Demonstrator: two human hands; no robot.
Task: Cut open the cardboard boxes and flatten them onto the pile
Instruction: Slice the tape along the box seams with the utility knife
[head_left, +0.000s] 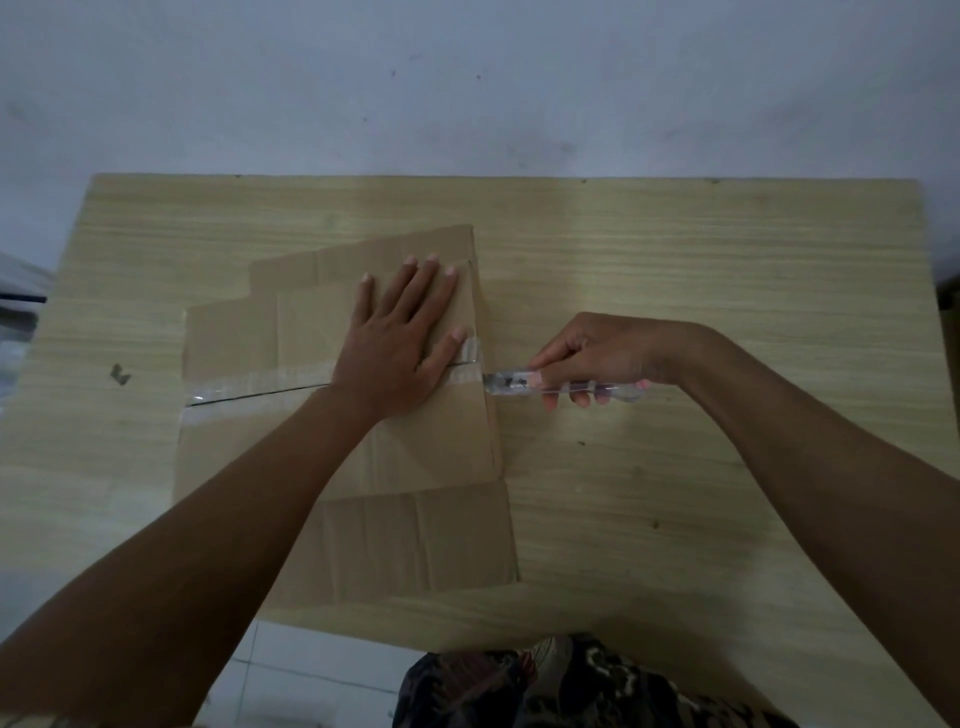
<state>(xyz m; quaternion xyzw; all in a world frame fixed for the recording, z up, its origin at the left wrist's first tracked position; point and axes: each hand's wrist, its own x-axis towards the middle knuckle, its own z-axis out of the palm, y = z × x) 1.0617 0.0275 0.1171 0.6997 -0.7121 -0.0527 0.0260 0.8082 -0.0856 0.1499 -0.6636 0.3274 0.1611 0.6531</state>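
Cardboard box (332, 431) lies squashed flat mid-table (727, 249), its taped seam (249, 387) already slit. Left hand (400, 338) presses it down, fingers spread straight; right hand (587, 358) grips the clear-handled knife (561, 387) at the seam's right end. Looks like cutting's finishing; next, a careful final pull through the tape

The left hand (402, 338) lies flat with fingers spread, while the right hand (592, 358) is curled in a grip.

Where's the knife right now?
In the head view the knife lies right of centre, gripped by the right hand, its tip at the taped seam on the cardboard box's right edge.
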